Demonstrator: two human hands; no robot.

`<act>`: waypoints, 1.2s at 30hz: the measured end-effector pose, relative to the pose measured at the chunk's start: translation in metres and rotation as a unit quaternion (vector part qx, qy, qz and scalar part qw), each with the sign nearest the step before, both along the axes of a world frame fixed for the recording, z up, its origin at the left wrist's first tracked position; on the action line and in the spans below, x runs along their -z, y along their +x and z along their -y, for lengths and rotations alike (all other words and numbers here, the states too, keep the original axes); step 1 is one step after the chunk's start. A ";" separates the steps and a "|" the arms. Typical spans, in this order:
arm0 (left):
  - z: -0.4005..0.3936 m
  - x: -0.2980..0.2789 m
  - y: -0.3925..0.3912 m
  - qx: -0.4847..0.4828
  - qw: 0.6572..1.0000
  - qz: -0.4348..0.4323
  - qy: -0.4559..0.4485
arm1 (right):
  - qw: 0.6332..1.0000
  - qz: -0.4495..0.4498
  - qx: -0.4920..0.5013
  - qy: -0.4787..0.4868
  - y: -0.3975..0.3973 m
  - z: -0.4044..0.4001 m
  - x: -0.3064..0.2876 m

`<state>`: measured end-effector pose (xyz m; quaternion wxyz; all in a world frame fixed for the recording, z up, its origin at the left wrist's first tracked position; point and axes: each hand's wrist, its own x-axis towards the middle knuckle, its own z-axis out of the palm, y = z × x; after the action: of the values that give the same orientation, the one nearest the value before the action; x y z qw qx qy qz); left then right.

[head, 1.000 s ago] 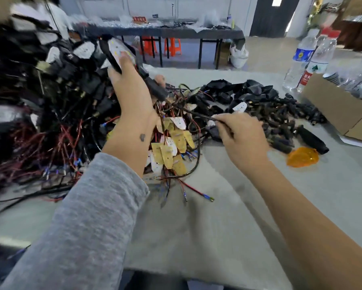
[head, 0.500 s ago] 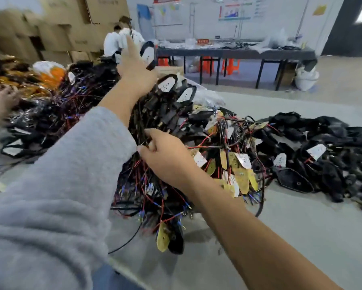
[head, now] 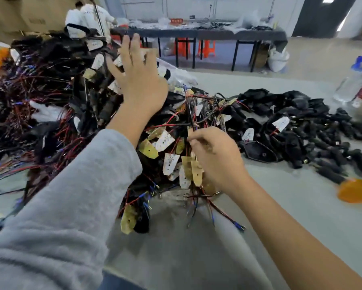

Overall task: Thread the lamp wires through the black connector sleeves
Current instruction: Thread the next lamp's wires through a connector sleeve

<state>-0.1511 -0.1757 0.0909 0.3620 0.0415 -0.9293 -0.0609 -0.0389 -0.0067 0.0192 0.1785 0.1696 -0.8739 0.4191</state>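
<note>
grey sleeve [head: 56, 216]: nearest item, covers the left forearm from the lower left corner up to the wrist, rising diagonally toward the centre.
right forearm: bare, enters from the lower right corner, angled up and left.
bench [head: 197, 248]: pale grey surface, bare patch between the two arms.
right hand [head: 215, 155]: back of hand to camera, fingers curled, thumb and fingertips pinching thin black and red lamp wires [head: 191, 122] at the near edge of the tangle; small cream and white boards [head: 165, 141] hang just left of and below the knuckles.
loose wire ends [head: 236, 223]: red and black, blue-tipped, trailing on the bench below the right hand.
left hand [head: 140, 80]: raised above the pile, palm down, fingers straight and spread, gripping nothing; whether the fingertips touch the pile cannot be told, as the hand is blurred.
wire pile [head: 50, 97]: large heap of black parts, red and blue leads and white tags, filling the left half of the bench, under and beyond the left hand.
black connector sleeves [head: 333, 143]: separate heap of short black tubes and housings on the right of the bench, well apart from both hands.
orange lens [head: 356, 190]: on the bench at the right edge, near the sleeves.
water bottles [head: 358, 80]: clear, far right, blurred.
dark table [head: 207, 34]: background, on the floor beyond the bench; orange stools [head: 205, 48] beneath it; a person in white [head: 88, 15] at upper left.
</note>
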 end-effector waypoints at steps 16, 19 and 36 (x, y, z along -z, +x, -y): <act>-0.174 0.097 0.070 0.173 0.948 0.267 0.000 | 0.980 0.074 0.183 0.013 0.001 -0.108 0.063; -0.191 0.109 0.071 0.141 0.949 0.281 -0.012 | 0.977 0.098 0.187 -0.013 -0.004 -0.112 0.066; -0.169 0.122 0.058 0.275 0.901 0.036 0.335 | 0.962 0.139 0.181 -0.149 -0.008 -0.115 0.065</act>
<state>-0.0932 -0.0063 -0.0314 0.2619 -0.0951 -0.8409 -0.4640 -0.0471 0.1081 -0.0459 0.1517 -0.0800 -0.8341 0.5243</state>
